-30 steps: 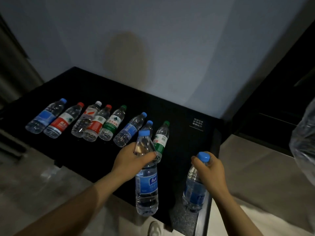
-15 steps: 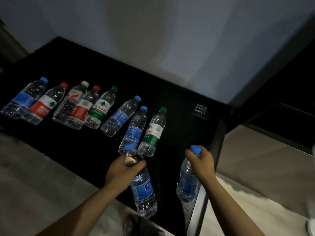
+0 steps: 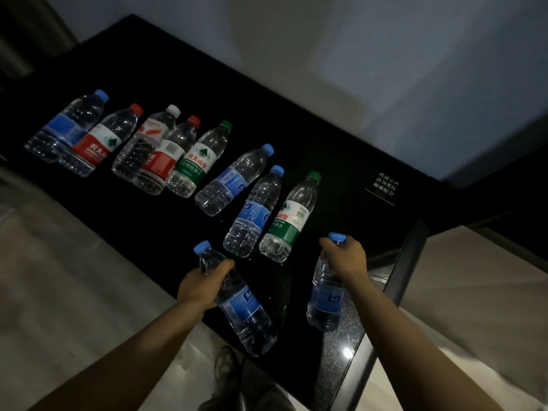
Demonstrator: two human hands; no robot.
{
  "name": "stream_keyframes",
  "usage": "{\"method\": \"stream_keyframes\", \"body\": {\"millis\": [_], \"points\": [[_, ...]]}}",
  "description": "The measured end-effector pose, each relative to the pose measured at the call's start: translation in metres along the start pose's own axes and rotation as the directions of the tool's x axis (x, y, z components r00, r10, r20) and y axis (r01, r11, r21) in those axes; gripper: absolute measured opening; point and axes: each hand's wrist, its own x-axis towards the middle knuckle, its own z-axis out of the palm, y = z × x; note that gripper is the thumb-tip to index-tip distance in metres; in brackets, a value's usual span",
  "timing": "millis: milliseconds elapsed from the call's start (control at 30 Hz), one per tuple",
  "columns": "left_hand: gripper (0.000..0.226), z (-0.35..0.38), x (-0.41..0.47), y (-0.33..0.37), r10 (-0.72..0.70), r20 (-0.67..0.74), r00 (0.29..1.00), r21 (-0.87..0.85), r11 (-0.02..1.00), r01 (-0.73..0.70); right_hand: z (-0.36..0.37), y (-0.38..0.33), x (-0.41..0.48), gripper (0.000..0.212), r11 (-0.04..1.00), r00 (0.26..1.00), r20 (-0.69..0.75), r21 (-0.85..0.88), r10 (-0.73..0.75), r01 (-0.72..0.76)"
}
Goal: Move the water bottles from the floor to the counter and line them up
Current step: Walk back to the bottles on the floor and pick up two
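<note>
Dark worktop (image 3: pixel 326 149) runs along a pale wall (image 3: pixel 385 69), with grey floor (image 3: pixel 74 262) on its near side and past its right end. Eight bottles stand on it in a loose slanting row (image 3: pixel 192 164). Their caps read blue, red, white, red, green, blue, blue, green from far left to near right. The first five crowd together, the last three stand a little apart, and the line bends toward the near edge. A small white-lettered notice (image 3: pixel 384 188) lies on the surface near the right end.

The left grip (image 3: pixel 201 284) is wrapped round the shoulder of a blue-capped left bottle (image 3: pixel 246 315), just under the cap. That bottle tilts, with its base out over the near edge. The right grip (image 3: pixel 345 258) is closed round the neck of the right bottle (image 3: pixel 326 304), which hangs nearly upright at the right front corner. Whether its base touches the surface cannot be told.

Judging from this, the step in hand is the set-down: both carried bottles are up off the floor but not yet placed. The next move calls for righting the left bottle, then standing each one just beside the green-capped end bottle (image 3: pixel 289 221) so the line carries on rightward. The room left before the right edge looks modest, so they should go in close. No bottles show on the visible floor, so this may be the last pair. The bent row would then want straightening.
</note>
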Motion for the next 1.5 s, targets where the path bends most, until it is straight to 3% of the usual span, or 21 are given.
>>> {"method": "stream_keyframes", "body": {"millis": [200, 433, 700, 833, 1000, 1267, 1400, 1500], "points": [[0.046, 0.003, 0.01, -0.005, -0.009, -0.023, 1.0, 0.032, 0.999, 0.01, 0.005, 0.007, 0.01, 0.023, 0.992, 0.999, 0.019, -0.123, -0.028, 0.03], [0.079, 0.009, 0.014, -0.001, 0.057, -0.102, 0.993, 0.198, 0.98, -0.036, 0.008, 0.013, 0.014, 0.047, 0.978, 1.0, 0.02, -0.209, -0.002, 0.006], [0.076, 0.007, 0.007, 0.003, 0.038, -0.015, 0.999, 0.167, 0.985, -0.035, 0.004, 0.022, 0.008, 0.059, 0.977, 0.997, 0.076, -0.212, -0.016, 0.032], [0.058, 0.005, 0.004, 0.004, 0.034, 0.029, 0.999, 0.101, 0.994, -0.037, 0.001, 0.027, 0.003, 0.057, 0.981, 0.996, 0.09, -0.193, -0.017, 0.034], [0.055, 0.001, -0.003, 0.005, 0.053, 0.034, 0.998, 0.135, 0.989, -0.057, -0.001, 0.03, -0.002, 0.054, 0.981, 0.996, 0.084, -0.187, -0.028, 0.043], [0.052, -0.005, -0.017, 0.004, 0.079, 0.068, 0.995, 0.179, 0.98, -0.09, -0.01, 0.033, -0.003, 0.068, 0.974, 0.997, 0.079, -0.226, -0.007, 0.025], [0.038, -0.009, -0.018, 0.002, 0.08, 0.089, 0.993, 0.164, 0.982, -0.094, -0.013, 0.034, -0.008, 0.068, 0.971, 0.997, 0.08, -0.237, -0.012, 0.031], [0.044, -0.012, -0.019, 0.001, 0.075, 0.086, 0.993, 0.167, 0.982, -0.089, -0.02, 0.03, -0.017, 0.07, 0.963, 0.996, 0.086, -0.265, -0.028, 0.049]]}}
